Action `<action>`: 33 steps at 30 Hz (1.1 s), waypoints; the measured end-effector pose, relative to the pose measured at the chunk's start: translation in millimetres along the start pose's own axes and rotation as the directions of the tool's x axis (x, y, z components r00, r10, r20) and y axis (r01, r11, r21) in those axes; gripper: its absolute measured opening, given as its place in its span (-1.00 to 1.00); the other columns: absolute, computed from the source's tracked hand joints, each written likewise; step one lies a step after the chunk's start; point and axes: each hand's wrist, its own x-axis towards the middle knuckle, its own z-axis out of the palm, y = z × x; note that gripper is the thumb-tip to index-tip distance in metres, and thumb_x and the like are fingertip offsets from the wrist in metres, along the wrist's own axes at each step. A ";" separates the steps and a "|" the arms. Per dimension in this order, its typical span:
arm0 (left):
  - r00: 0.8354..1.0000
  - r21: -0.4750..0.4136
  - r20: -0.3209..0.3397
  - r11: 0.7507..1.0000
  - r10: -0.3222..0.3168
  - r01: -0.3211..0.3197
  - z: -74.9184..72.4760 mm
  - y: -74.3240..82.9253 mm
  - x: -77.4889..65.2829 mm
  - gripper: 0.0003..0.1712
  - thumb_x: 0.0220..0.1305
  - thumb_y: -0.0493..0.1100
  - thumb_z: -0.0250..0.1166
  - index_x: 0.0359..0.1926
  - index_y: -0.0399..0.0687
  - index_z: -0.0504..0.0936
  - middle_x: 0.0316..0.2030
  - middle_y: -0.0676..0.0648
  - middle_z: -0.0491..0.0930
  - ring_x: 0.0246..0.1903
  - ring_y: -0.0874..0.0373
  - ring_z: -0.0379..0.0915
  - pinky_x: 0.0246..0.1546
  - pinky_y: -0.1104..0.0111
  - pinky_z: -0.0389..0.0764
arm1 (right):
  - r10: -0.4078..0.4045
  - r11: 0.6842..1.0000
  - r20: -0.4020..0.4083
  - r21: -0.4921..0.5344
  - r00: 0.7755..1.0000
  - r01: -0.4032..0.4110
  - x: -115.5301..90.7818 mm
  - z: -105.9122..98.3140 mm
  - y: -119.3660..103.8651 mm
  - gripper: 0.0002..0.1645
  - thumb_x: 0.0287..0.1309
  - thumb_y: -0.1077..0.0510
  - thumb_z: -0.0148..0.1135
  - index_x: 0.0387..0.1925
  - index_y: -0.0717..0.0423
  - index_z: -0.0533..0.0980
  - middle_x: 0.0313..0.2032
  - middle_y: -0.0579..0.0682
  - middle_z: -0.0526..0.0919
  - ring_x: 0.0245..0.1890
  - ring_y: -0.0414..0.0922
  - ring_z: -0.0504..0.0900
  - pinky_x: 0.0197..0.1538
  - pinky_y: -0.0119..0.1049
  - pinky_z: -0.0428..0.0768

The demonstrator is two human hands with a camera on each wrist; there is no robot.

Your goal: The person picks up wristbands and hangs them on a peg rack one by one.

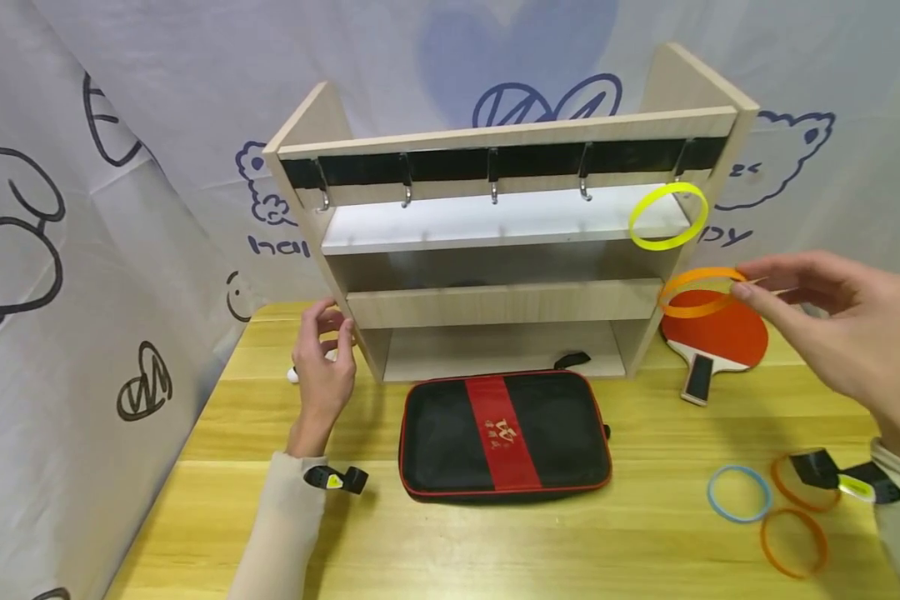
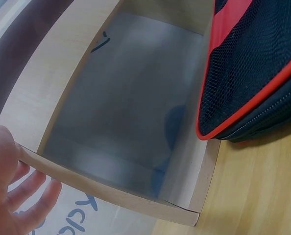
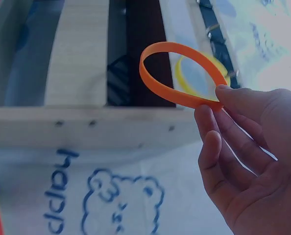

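My right hand (image 1: 855, 312) pinches an orange wristband (image 1: 699, 311) between thumb and fingertips, beside the right side of a wooden shelf unit (image 1: 495, 307). In the right wrist view the orange band (image 3: 182, 100) is held out in front of the fingers. A yellow wristband (image 1: 669, 243) hangs from the rightmost of several metal hooks (image 1: 494, 193) on the shelf's black strip. My left hand (image 1: 325, 367) rests against the shelf's left side, its fingers loosely bent. In the left wrist view these fingers (image 2: 45, 200) lie on the outer side of the panel (image 2: 111, 192).
A black and red zippered case (image 1: 450, 437) leans at the shelf's front. A red table tennis paddle (image 1: 727, 333) lies right of it. One blue band (image 1: 740, 468) and two orange bands (image 1: 793, 510) lie at the front right. A small white object (image 1: 292, 375) sits behind the left hand.
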 end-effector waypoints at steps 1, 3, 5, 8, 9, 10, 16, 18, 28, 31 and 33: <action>1.000 -0.001 0.002 1.000 0.000 0.000 0.0 -0.1 -0.1 -0.63 0.55 -0.41 0.27 0.29 -0.42 0.53 -0.08 -0.41 0.66 -0.10 -0.04 0.67 -0.19 0.73 0.64 | -0.029 0.999 -0.003 0.019 1.000 0.029 2.9 0.7 -4.7 -0.68 0.39 0.24 0.48 0.12 0.20 0.74 -0.19 -0.76 0.61 -0.29 -0.66 0.56 -0.22 -0.78 0.42; 1.000 -0.004 0.004 1.000 0.003 -0.003 0.4 0.3 -0.2 -0.63 0.54 -0.41 0.27 0.29 -0.42 0.53 -0.08 -0.42 0.66 -0.10 -0.06 0.68 -0.18 0.74 0.64 | -0.082 0.995 -0.006 0.055 0.997 0.082 8.4 1.3 -13.2 -0.71 0.33 0.29 0.51 0.07 0.21 0.76 -0.18 -0.71 0.67 -0.32 -0.63 0.61 -0.27 -0.77 0.48; 1.000 -0.005 0.005 1.000 0.005 -0.005 0.8 0.8 -0.3 -0.62 0.54 -0.41 0.27 0.29 -0.43 0.53 -0.08 -0.42 0.66 -0.10 -0.07 0.68 -0.18 0.75 0.63 | -0.126 0.989 -0.006 0.074 0.992 0.126 13.2 1.6 -20.7 -0.71 0.29 0.34 0.53 0.04 0.20 0.78 -0.17 -0.68 0.70 -0.33 -0.61 0.65 -0.31 -0.75 0.52; 1.000 -0.005 0.004 1.000 0.009 -0.009 1.1 1.0 -0.2 -0.63 0.53 -0.42 0.28 0.28 -0.43 0.53 -0.10 -0.42 0.66 -0.11 -0.08 0.68 -0.19 0.75 0.63 | -0.182 0.979 -0.006 0.091 0.983 0.182 20.1 2.6 -31.2 -0.68 0.22 0.42 0.55 0.00 0.22 0.79 -0.17 -0.67 0.72 -0.35 -0.59 0.67 -0.32 -0.74 0.55; 1.000 -0.004 0.003 1.000 0.011 -0.011 1.2 1.2 0.0 -0.63 0.53 -0.42 0.28 0.28 -0.43 0.54 -0.10 -0.41 0.66 -0.11 -0.08 0.68 -0.19 0.74 0.63 | -0.199 0.975 -0.006 0.099 0.980 0.198 22.5 3.2 -34.6 -0.67 0.20 0.44 0.54 0.00 0.22 0.79 -0.17 -0.66 0.73 -0.34 -0.58 0.68 -0.31 -0.74 0.55; 1.000 -0.003 0.003 1.000 0.012 -0.012 1.1 1.2 0.2 -0.63 0.53 -0.41 0.28 0.28 -0.42 0.54 -0.10 -0.41 0.66 -0.12 -0.08 0.68 -0.19 0.74 0.63 | -0.211 0.972 -0.005 0.100 0.977 0.211 24.6 3.8 -37.9 -0.67 0.19 0.45 0.55 0.00 0.23 0.79 -0.16 -0.66 0.72 -0.34 -0.59 0.68 -0.28 -0.75 0.55; 1.000 0.002 0.008 1.000 0.018 -0.018 0.3 0.6 0.7 -0.63 0.53 -0.41 0.29 0.28 -0.42 0.53 -0.10 -0.41 0.66 -0.12 -0.07 0.69 -0.20 0.72 0.64 | -0.277 0.952 -0.006 0.131 0.961 0.275 38.3 9.6 -56.2 -0.63 0.08 0.54 0.57 -0.06 0.26 0.80 -0.17 -0.64 0.74 -0.37 -0.56 0.66 -0.25 -0.75 0.53; 1.000 0.004 0.007 1.000 0.018 -0.018 0.1 0.4 0.5 -0.63 0.54 -0.41 0.28 0.28 -0.42 0.53 -0.10 -0.41 0.66 -0.12 -0.08 0.68 -0.20 0.73 0.63 | -0.293 0.945 -0.017 0.147 0.956 0.292 43.4 12.8 -62.0 -0.63 0.03 0.56 0.58 -0.10 0.27 0.81 -0.22 -0.63 0.74 -0.39 -0.53 0.65 -0.26 -0.73 0.54; 1.000 0.003 0.012 1.000 0.001 -0.001 -2.0 0.4 0.1 -0.61 0.53 -0.42 0.28 0.30 -0.42 0.52 -0.07 -0.42 0.65 -0.09 -0.09 0.69 -0.17 0.74 0.64 | -0.305 0.925 -0.082 0.211 0.949 0.316 61.2 31.1 -78.5 -0.72 0.04 0.54 0.57 -0.17 0.36 0.80 -0.30 -0.59 0.72 -0.43 -0.50 0.62 -0.28 -0.69 0.57; 1.000 0.004 0.013 1.000 -0.001 0.001 -2.0 1.1 0.3 -0.61 0.53 -0.42 0.29 0.30 -0.43 0.52 -0.07 -0.42 0.65 -0.09 -0.10 0.69 -0.17 0.75 0.63 | -0.307 0.924 -0.079 0.212 0.948 0.317 64.9 34.8 -83.4 -0.73 0.07 0.52 0.57 -0.15 0.34 0.80 -0.31 -0.57 0.72 -0.40 -0.49 0.63 -0.25 -0.69 0.57; 1.000 0.008 0.012 1.000 0.000 0.000 -1.9 1.4 0.5 -0.61 0.53 -0.42 0.29 0.30 -0.42 0.52 -0.07 -0.42 0.66 -0.09 -0.11 0.69 -0.17 0.74 0.63 | -0.314 0.922 -0.083 0.210 0.946 0.325 67.7 36.8 -86.7 -0.73 0.08 0.51 0.56 -0.14 0.33 0.80 -0.31 -0.59 0.71 -0.38 -0.52 0.65 -0.24 -0.70 0.59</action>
